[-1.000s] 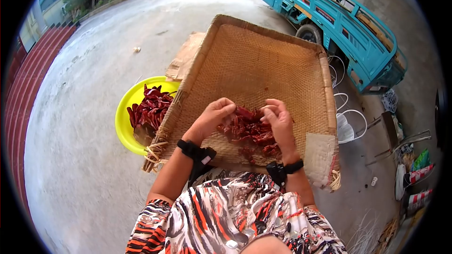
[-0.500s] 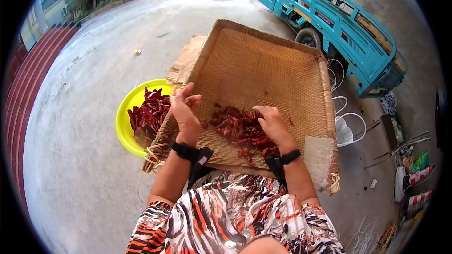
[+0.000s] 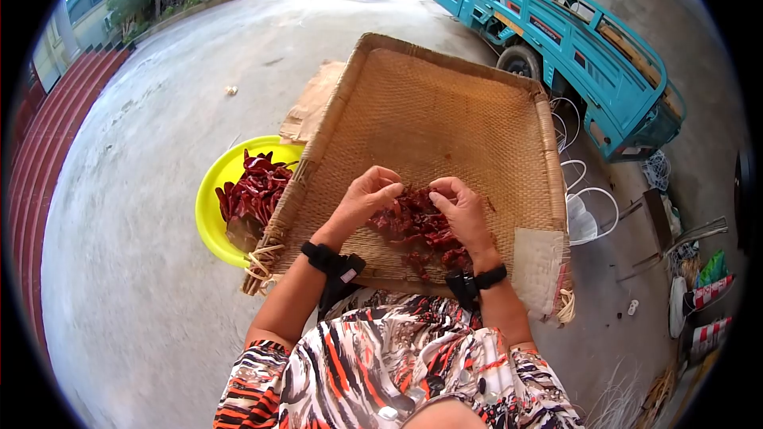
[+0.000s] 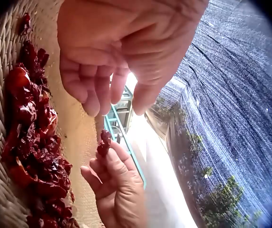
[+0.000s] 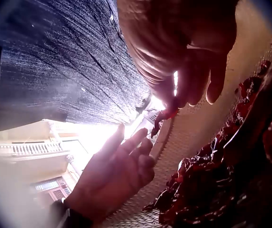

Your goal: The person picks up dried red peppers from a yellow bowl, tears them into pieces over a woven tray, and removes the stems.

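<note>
Over the woven tray (image 3: 445,103), my right hand (image 3: 465,210) pinches a small dark-red dried chili (image 4: 104,143) between thumb and fingertips. That chili (image 5: 162,118) pokes out below the fingers in the right wrist view. Facing it is my left hand (image 3: 364,205), its thumb and bent fingers apart with a gap between them; the left wrist view shows nothing in that hand (image 4: 121,52). A heap of wrinkled dried chilies (image 3: 417,226) lies in the tray's near part, under both hands.
Left of the tray, a yellow basin (image 3: 208,218) holds long glossy chilies (image 3: 256,191). Cardboard (image 3: 314,103) lies by the tray's left rim. A blue cargo tricycle (image 3: 556,40) stands at back right; a white bucket (image 3: 582,218) and chair (image 3: 656,226) are on the right.
My left hand went from the heap out to the tray's left rim beside the basin, then came back next to my right hand. The right hand stayed over the heap.
</note>
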### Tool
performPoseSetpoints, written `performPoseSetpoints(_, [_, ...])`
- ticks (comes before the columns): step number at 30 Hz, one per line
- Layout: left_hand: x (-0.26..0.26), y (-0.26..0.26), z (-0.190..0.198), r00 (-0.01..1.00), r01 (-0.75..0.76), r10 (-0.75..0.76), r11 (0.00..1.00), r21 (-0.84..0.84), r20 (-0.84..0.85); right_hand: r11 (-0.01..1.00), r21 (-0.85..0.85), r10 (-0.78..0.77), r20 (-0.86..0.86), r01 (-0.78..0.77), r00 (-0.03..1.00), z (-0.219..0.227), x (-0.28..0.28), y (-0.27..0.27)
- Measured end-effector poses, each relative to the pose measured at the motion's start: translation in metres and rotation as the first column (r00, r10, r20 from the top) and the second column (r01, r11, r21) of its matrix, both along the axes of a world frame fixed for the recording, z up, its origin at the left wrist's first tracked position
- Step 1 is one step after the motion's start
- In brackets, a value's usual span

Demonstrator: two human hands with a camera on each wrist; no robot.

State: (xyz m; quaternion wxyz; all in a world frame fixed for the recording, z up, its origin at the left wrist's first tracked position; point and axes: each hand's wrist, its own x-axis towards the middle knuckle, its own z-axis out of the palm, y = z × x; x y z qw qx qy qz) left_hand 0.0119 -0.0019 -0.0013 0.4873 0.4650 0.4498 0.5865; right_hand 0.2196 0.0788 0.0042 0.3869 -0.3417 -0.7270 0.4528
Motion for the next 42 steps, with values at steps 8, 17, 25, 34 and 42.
performPoseSetpoints(8, [0.009, 0.002, -0.003, 0.966, 0.122, -0.137, 0.989, -0.08, -0.219, 0.99, -0.081, 0.11, -0.1, -0.119, 0.989, 0.002, -0.003, -0.011])
performPoseSetpoints(17, [0.016, -0.005, -0.001, 0.969, 0.103, -0.118, 0.992, -0.079, -0.216, 0.938, -0.227, 0.215, -0.212, -0.262, 0.953, -0.006, 0.013, 0.0])
performPoseSetpoints(25, [-0.002, 0.002, -0.015, 0.884, -0.468, 0.441, 0.842, 0.269, 0.159, 0.974, -0.18, 0.146, 0.035, -0.138, 0.989, 0.008, 0.045, 0.005])
performPoseSetpoints(34, [-0.036, -0.013, 0.015, 0.503, -0.753, 0.608, 0.657, -0.035, 0.614, 0.906, 0.135, 0.291, 0.491, -0.401, 0.821, 0.011, 0.065, -0.004])
performPoseSetpoints(42, [-0.031, -0.004, -0.007, 0.819, -0.508, 0.442, 0.855, 0.102, 0.366, 0.933, 0.173, 0.201, 0.473, -0.314, 0.858, 0.013, 0.056, -0.007])
